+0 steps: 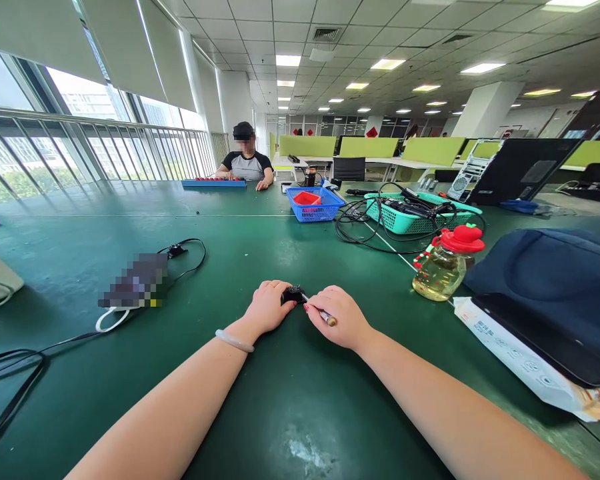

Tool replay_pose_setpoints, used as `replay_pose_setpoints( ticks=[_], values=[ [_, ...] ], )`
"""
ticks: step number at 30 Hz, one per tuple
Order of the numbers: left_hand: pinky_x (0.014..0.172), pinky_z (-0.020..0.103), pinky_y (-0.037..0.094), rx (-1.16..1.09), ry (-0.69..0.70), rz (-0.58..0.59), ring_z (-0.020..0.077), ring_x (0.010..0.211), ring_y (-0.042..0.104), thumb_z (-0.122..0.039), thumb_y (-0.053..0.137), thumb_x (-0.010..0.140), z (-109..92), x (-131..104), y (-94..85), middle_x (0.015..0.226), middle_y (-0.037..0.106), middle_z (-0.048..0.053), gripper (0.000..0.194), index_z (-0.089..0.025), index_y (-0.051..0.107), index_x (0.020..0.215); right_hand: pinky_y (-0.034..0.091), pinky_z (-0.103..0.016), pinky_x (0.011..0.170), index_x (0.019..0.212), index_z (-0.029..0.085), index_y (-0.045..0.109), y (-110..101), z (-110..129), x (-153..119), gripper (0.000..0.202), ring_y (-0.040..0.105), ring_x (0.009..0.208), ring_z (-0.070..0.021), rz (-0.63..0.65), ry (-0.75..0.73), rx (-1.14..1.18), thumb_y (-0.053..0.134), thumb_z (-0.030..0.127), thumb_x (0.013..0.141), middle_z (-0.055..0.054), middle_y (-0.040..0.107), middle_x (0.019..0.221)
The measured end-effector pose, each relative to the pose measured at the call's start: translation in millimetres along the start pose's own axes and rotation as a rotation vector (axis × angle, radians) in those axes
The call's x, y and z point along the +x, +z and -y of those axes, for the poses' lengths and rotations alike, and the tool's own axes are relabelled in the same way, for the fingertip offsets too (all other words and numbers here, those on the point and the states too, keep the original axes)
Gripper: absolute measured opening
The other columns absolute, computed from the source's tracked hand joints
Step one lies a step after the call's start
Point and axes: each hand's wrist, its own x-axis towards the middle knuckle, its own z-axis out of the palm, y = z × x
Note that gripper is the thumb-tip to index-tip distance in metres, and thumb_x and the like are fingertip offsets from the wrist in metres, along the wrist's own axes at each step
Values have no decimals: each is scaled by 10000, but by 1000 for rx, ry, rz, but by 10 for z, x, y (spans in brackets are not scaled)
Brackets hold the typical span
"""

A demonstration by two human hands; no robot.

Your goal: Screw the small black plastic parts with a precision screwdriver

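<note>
Just beyond the middle of the green table, my left hand is closed around a small black part, whose exact kind I cannot make out. My right hand pinches a slim metal screwdriver, its rounded brownish end sticking out toward me. The thin shaft slants up and left, and its tip meets or nearly meets the black part's right side; the exact contact is too small to tell. A pale bangle circles my left wrist.
On the left lie a blurred-out dark device and black cables. Farther back stand a blue basket and a green basket of cables. To the right are a red-lidded bottle, a phone and a navy bag. Another person sits opposite.
</note>
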Motion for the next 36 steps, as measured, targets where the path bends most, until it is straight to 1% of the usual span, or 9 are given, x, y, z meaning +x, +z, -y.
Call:
replay_pose_setpoints(
  ticks=[4, 7, 10, 14, 20, 26, 29, 31, 36],
  values=[
    [1084, 441, 402, 6, -1, 6, 294, 1272, 499, -335, 596, 887, -4, -1, -3, 1311, 641, 89, 360, -212, 625, 1224, 408, -286, 694, 727, 219, 603, -4, 3, 0, 244, 539, 592, -140, -3, 54, 58, 472, 228, 933, 1, 659, 637],
    [1086, 440, 401, 3, 5, -1, 290, 1262, 506, -335, 594, 888, -1, -1, 0, 1304, 645, 87, 351, -213, 628, 1216, 431, -279, 701, 762, 225, 624, -8, -1, 2, 232, 572, 620, -142, -16, 126, 98, 467, 232, 933, -1, 698, 695],
    [1084, 440, 403, 3, 12, -6, 289, 1258, 509, -336, 599, 885, 3, -1, 2, 1293, 649, 87, 348, -218, 629, 1211, 444, -274, 695, 760, 228, 633, -11, -13, 5, 228, 595, 635, -145, -37, 186, 121, 474, 236, 923, -1, 709, 714],
    [1082, 442, 402, 5, 11, -6, 296, 1261, 505, -337, 601, 882, 8, -3, 3, 1293, 647, 88, 353, -213, 631, 1212, 449, -272, 684, 733, 225, 627, -13, -19, 7, 232, 605, 639, -149, -45, 208, 127, 484, 236, 916, -4, 706, 709],
    [1082, 443, 402, -1, 11, 0, 290, 1258, 504, -346, 591, 890, 9, -4, -1, 1298, 643, 90, 348, -215, 626, 1210, 432, -263, 654, 745, 228, 621, -14, -18, 9, 210, 585, 624, -144, -52, 237, 161, 490, 253, 908, 7, 673, 672],
    [1084, 438, 401, -3, 11, 7, 287, 1269, 499, -347, 592, 890, 0, -12, -15, 1300, 642, 80, 354, -224, 621, 1221, 392, -251, 571, 755, 229, 588, -17, -32, 14, 184, 497, 558, -127, -93, 331, 295, 511, 331, 888, 34, 547, 596],
    [1087, 437, 398, -3, 15, 4, 289, 1268, 496, -348, 591, 892, 4, -13, -10, 1305, 639, 83, 357, -215, 622, 1222, 373, -248, 541, 747, 230, 566, -10, -52, 16, 152, 448, 527, -117, -111, 412, 375, 538, 335, 853, 49, 497, 579],
    [1089, 441, 397, -7, 14, -1, 290, 1265, 497, -348, 594, 890, 6, -12, -5, 1305, 638, 80, 353, -221, 624, 1217, 364, -248, 526, 751, 232, 557, 3, -76, 16, 140, 436, 517, -115, -120, 485, 438, 553, 344, 836, 55, 489, 574],
    [1083, 460, 401, -18, -2, 5, 299, 1256, 496, -340, 603, 882, 7, -6, 1, 1298, 638, 80, 353, -228, 626, 1216, 392, -265, 526, 752, 238, 537, 56, -168, 22, 211, 497, 509, -131, -177, 637, 588, 605, 430, 807, 53, 511, 565]
  ],
)
